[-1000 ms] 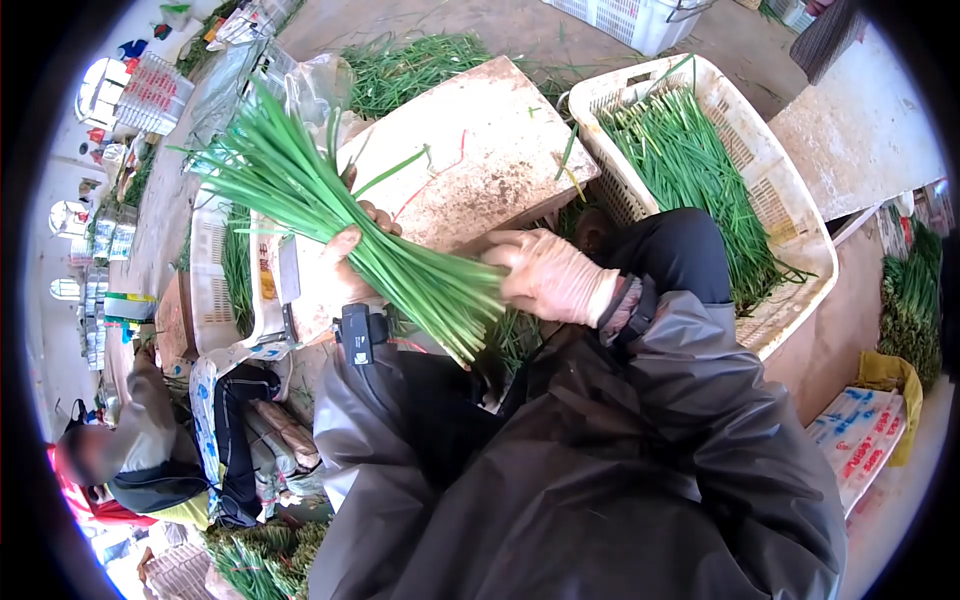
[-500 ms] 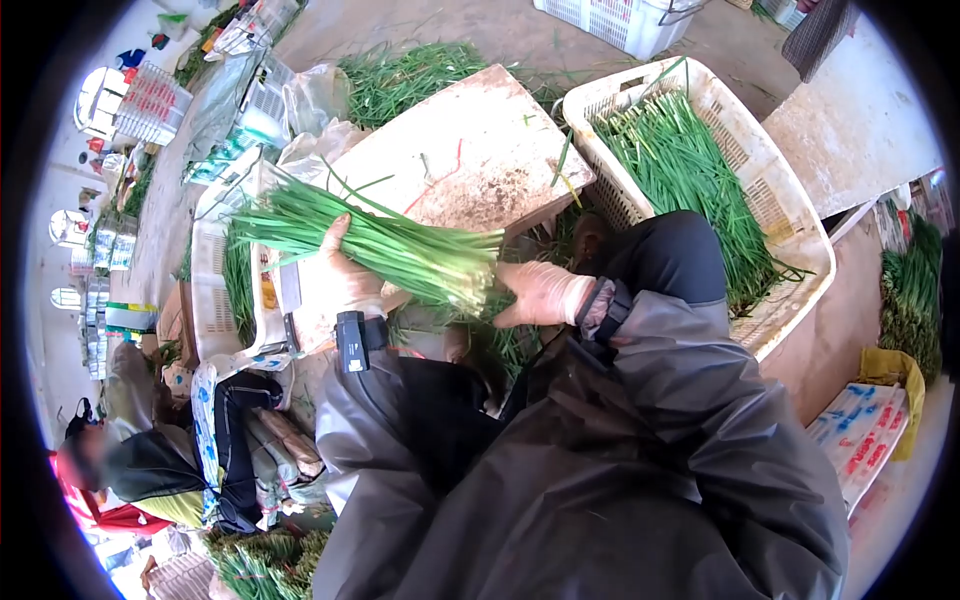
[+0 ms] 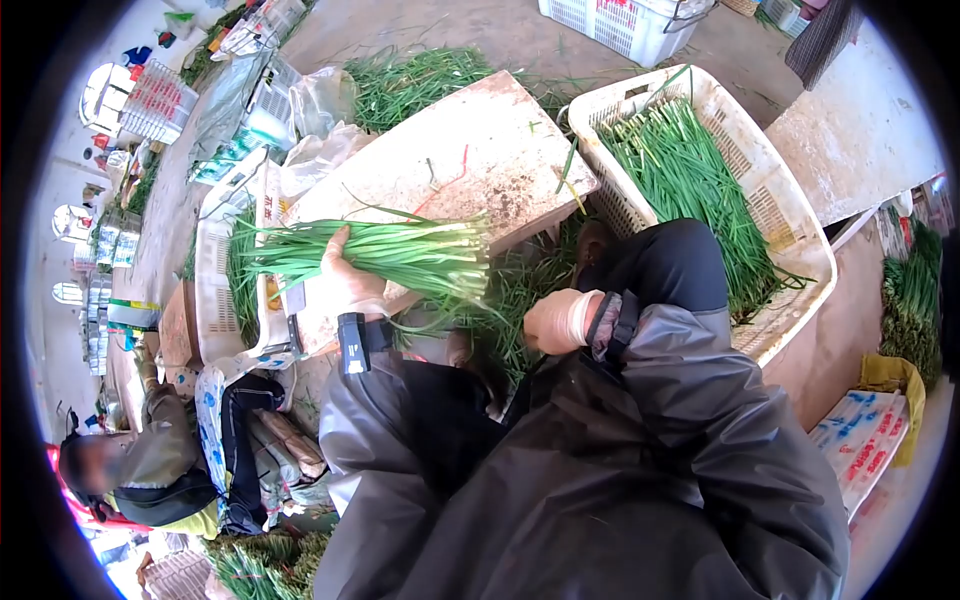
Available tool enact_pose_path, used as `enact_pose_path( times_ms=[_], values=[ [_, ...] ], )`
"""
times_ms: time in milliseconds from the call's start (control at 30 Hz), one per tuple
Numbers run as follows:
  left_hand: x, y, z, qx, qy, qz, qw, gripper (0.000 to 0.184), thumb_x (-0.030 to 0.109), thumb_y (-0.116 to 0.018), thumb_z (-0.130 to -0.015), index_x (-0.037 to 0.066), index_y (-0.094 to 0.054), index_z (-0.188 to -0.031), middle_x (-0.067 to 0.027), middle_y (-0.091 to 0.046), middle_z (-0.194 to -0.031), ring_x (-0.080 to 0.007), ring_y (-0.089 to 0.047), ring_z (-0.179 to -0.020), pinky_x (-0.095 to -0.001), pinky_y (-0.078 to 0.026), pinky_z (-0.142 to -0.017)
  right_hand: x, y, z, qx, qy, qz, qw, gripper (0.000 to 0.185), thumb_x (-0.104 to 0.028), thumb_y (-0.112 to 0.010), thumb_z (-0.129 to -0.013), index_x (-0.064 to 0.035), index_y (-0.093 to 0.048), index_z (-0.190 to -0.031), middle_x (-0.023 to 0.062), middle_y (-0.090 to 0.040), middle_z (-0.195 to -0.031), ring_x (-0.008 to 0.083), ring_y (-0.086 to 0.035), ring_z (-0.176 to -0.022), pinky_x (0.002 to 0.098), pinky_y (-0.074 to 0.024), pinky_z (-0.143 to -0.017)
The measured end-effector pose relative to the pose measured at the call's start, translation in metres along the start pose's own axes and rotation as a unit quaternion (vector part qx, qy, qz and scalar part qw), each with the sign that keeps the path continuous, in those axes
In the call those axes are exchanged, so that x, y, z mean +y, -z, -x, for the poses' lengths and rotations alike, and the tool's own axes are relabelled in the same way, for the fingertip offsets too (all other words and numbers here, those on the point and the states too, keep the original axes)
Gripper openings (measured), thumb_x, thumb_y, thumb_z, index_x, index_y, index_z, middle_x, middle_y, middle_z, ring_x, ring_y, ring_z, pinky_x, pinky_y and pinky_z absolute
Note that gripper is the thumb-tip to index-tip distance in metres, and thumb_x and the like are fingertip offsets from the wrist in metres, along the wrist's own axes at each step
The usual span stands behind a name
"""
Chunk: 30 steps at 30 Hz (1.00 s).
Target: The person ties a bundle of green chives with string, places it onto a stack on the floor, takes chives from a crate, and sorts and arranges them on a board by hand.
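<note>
My left hand [image 3: 347, 282], in a light glove, is closed around a bunch of garlic chives [image 3: 400, 252], thumb on top. The bunch lies sideways over the near edge of a dirt-marked white board [image 3: 440, 150], pale cut ends to the right and green tips to the left. My right hand [image 3: 560, 322], also gloved, is curled into a fist to the right of the cut ends and apart from them. Its fingertips are turned out of sight, so anything inside is hidden. Loose green leaves [image 3: 520, 290] lie below, between my legs.
At the right, a cream crate [image 3: 800, 235] holds more chives. Another white crate [image 3: 215, 290] stands at the left. A leaf pile [image 3: 420, 85] lies behind the board. A person [image 3: 165, 445] sits at the lower left. A white basket [image 3: 620, 30] stands at the back.
My right hand has drawn away from the cut ends and closed from spread fingers into a fist. The bunch has levelled out and shifted slightly left. The person at left has moved an arm.
</note>
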State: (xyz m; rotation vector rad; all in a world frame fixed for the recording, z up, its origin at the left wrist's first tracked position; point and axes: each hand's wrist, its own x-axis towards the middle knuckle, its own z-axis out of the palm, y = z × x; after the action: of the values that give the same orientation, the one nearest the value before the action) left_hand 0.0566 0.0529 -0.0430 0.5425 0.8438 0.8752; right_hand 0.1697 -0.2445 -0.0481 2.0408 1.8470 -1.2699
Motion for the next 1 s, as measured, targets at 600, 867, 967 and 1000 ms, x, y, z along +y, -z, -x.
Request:
enact_pose_path(
  times_ms=[600,867,967,1000],
  values=[
    [0.011,-0.01,0.016,-0.185,-0.004,0.008,0.983,0.037,0.011,-0.073,-0.086,-0.004,-0.064,-0.119,-0.0119,-0.07,-0.101,-0.0277,-0.067,-0.092,-0.0433,-0.057,-0.089,-0.01,0.022,0.02,0.589,0.152,-0.059,0.792,0.044,-0.022,-0.078,-0.078,-0.0143,-0.066,-0.119,0.005,-0.063,-0.114,0.0274,-0.067,-0.099,0.0392,-0.0554,-0.087],
    [0.006,-0.015,0.027,-0.246,-0.004,-0.002,0.969,0.046,0.014,-0.076,-0.085,-0.001,-0.061,-0.127,-0.0087,-0.069,-0.103,-0.0228,-0.067,-0.092,-0.0392,-0.058,-0.086,-0.008,0.017,0.009,0.601,0.169,-0.065,0.778,0.037,-0.02,-0.077,-0.077,-0.015,-0.069,-0.113,0.0042,-0.06,-0.115,0.0259,-0.064,-0.104,0.0395,-0.0535,-0.089],
    [0.006,-0.018,0.034,-0.257,0.009,0.0,0.966,0.047,0.015,-0.076,-0.086,0.0,-0.061,-0.128,-0.0082,-0.069,-0.103,-0.0217,-0.068,-0.093,-0.0381,-0.059,-0.084,-0.008,0.016,0.008,0.609,0.162,-0.056,0.774,0.028,-0.02,-0.076,-0.077,-0.014,-0.07,-0.103,0.0044,-0.062,-0.108,0.0269,-0.065,-0.098,0.0407,-0.0543,-0.085],
    [0.006,-0.018,0.035,-0.255,0.007,-0.005,0.967,0.047,0.015,-0.076,-0.086,0.001,-0.061,-0.128,-0.0081,-0.069,-0.103,-0.0215,-0.068,-0.093,-0.0382,-0.059,-0.084,-0.006,0.015,0.008,0.592,0.175,-0.058,0.785,0.024,-0.021,-0.075,-0.077,-0.0139,-0.07,-0.1,0.0051,-0.063,-0.104,0.0278,-0.066,-0.096,0.0415,-0.0548,-0.083]
  ],
)
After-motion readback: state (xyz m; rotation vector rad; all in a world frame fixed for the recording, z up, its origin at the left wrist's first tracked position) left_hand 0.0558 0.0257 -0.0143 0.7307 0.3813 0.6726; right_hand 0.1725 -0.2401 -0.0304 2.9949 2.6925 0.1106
